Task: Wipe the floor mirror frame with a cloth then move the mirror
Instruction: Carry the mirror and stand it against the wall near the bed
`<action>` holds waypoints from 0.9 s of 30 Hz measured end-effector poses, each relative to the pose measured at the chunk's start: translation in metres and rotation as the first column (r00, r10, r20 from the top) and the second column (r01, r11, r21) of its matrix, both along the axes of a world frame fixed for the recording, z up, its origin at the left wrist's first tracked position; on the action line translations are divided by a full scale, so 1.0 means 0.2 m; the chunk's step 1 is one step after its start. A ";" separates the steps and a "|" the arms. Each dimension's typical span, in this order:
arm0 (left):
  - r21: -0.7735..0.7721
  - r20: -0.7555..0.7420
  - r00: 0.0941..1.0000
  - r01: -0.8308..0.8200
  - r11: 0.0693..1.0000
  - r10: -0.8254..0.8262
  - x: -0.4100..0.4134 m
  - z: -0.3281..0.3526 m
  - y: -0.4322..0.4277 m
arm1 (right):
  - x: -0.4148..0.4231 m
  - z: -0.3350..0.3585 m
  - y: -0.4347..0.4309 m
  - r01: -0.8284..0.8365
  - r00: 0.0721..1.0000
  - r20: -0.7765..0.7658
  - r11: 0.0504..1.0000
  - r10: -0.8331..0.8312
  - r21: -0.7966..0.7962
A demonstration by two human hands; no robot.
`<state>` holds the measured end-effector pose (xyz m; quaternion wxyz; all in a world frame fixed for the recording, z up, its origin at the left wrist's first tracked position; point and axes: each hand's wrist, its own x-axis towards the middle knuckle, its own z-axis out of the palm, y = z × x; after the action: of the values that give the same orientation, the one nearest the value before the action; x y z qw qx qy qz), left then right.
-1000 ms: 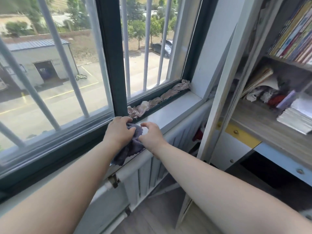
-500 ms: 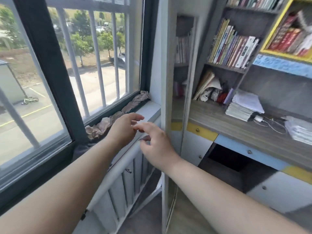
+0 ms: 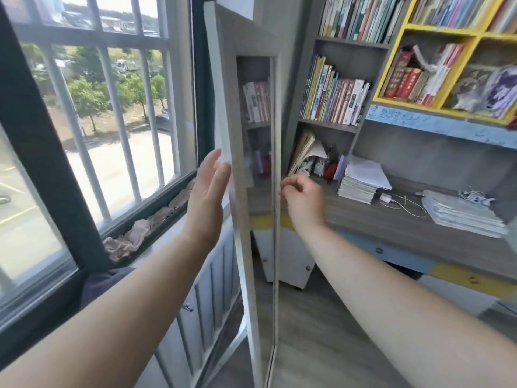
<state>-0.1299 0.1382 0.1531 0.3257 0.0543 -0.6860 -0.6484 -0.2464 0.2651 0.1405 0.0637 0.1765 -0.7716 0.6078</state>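
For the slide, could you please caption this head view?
Both bare hands, left hand and right hand, reach either side of the grey-framed floor mirror beside the barred window.

The mirror foot runs off the bottom edge; the forearm hides most of the dark cloth.

Home study room: bookshelves packed with books, wooden worktop with paper stacks, barred window, radiator, wood floor
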 end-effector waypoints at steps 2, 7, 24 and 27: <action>-0.085 -0.037 0.999 0.021 0.996 -0.025 0.00 0.02 0.02 | -0.09 0.02 -0.03 -0.008 1.000 0.021 0.997 0.006 0.073; -0.201 -0.052 0.998 -0.032 0.979 0.022 -0.05 0.03 0.03 | -0.24 0.05 -0.14 0.000 0.996 0.090 0.995 -0.009 0.098; -0.205 -0.064 0.997 -0.062 0.977 0.050 -0.25 0.05 0.14 | -0.10 0.23 -0.06 -0.111 0.991 0.032 0.924 0.132 -0.366; -0.194 -0.020 0.999 -0.032 0.980 0.029 -0.30 0.07 0.18 | -0.06 0.27 0.00 -0.139 0.985 0.036 0.904 0.167 -0.404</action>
<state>-0.1902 0.1734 0.1671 0.3454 0.0271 -0.7422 -0.5737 -0.2584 0.2648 0.1949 0.0236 0.1985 -0.6165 0.7616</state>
